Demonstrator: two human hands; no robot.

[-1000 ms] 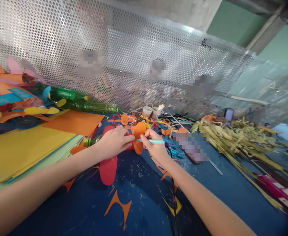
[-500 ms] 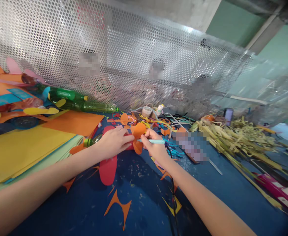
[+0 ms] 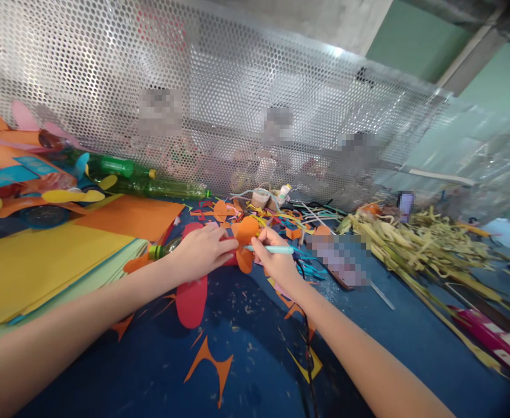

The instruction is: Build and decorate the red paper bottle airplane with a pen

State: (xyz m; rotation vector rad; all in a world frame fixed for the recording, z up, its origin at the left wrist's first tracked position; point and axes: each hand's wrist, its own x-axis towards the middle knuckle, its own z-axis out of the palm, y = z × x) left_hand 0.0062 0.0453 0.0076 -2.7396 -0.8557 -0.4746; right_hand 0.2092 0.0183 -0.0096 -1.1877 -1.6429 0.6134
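My left hand (image 3: 203,251) is wrapped over a plastic bottle (image 3: 172,248) dressed with paper. The bottle lies on its side, its green cap pointing left. A long red paper wing (image 3: 191,303) with rounded ends crosses under my hand. At the bottle's right end sits an orange paper piece (image 3: 245,264) with rounded lobes. My right hand (image 3: 276,261) pinches a slim light-blue pen-shaped tool (image 3: 276,249), its tip at the middle of the orange piece. Whether the tip touches the paper I cannot tell.
Orange scraps (image 3: 211,360) and a black cord (image 3: 307,348) lie in front. Coloured paper sheets (image 3: 54,261), green bottles (image 3: 168,188) and finished paper-and-bottle planes stand left. Dried plant strips (image 3: 433,249) spread right. A perforated metal screen (image 3: 237,87) rises behind, with people beyond it.
The pen-shaped tool and my right hand have shifted very slightly to the right. My left hand, the bottle and the paper parts stay where they were.
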